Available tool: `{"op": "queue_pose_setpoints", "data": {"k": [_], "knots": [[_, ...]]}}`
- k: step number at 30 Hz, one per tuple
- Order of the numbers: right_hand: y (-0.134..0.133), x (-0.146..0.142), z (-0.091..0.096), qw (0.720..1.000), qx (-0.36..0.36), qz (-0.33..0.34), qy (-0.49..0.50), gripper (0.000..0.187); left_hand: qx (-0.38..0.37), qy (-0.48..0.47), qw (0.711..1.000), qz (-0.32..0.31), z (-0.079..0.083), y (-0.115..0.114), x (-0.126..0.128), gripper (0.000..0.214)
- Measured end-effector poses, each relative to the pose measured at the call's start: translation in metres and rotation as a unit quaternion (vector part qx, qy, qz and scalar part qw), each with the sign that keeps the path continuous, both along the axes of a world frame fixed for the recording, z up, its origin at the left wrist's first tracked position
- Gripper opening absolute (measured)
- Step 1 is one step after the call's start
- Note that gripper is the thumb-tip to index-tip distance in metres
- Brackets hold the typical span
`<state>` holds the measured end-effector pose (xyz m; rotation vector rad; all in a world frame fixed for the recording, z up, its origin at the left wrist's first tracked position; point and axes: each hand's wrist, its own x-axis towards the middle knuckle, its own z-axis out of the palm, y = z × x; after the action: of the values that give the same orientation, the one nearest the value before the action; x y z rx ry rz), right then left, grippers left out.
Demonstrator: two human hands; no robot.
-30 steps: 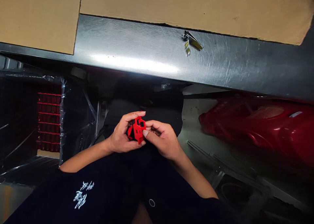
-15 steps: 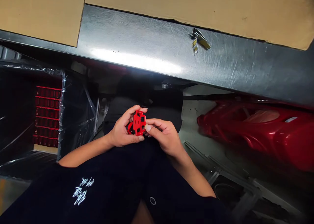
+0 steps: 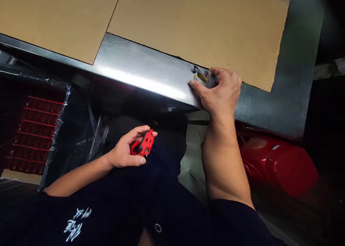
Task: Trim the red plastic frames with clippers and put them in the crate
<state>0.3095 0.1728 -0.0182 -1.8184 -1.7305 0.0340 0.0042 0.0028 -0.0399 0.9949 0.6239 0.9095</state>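
Observation:
My left hand point(image 3: 126, 150) rests over my lap with its fingers curled round a small red plastic part point(image 3: 143, 145). My right hand point(image 3: 219, 89) is up on the edge of the metal table point(image 3: 140, 66). Its thumb and fingers close in a pinch around a small metal clip with a yellow tab point(image 3: 199, 74) lying on the steel surface. Whether the clip is lifted off the table cannot be told.
Brown cardboard sheets point(image 3: 188, 19) cover most of the metal table top. A plastic-wrapped crate of red parts point(image 3: 29, 131) stands at the left under the table. A large glossy red moulded piece point(image 3: 277, 163) lies at the right by my leg.
My right hand has let go of the red part and reached up to the metal clip on the table. My left hand keeps the red part, now tilted. The view has swung right.

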Motion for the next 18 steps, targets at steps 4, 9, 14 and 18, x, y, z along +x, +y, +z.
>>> {"op": "queue_pose_setpoints", "data": {"k": [4, 9, 14, 18], "knots": [[-0.002, -0.009, -0.002, 1.000, 0.003, -0.024, -0.006, 0.050, -0.024, -0.023, 0.999, 0.005, 0.002, -0.001, -0.001, 0.083], [-0.002, -0.006, 0.007, 0.998, -0.031, -0.046, 0.030, 0.025, 0.007, -0.002, 1.000, 0.019, 0.000, 0.003, -0.002, 0.084], [-0.060, -0.012, 0.015, 0.982, 0.036, -0.013, 0.184, 0.026, 0.133, 0.098, 0.984, 0.060, -0.004, 0.009, -0.006, 0.088], [-0.142, -0.029, 0.020, 0.964, 0.006, 0.188, 0.190, 0.024, 0.234, 0.157, 0.957, 0.069, -0.003, 0.012, -0.006, 0.092]]}}
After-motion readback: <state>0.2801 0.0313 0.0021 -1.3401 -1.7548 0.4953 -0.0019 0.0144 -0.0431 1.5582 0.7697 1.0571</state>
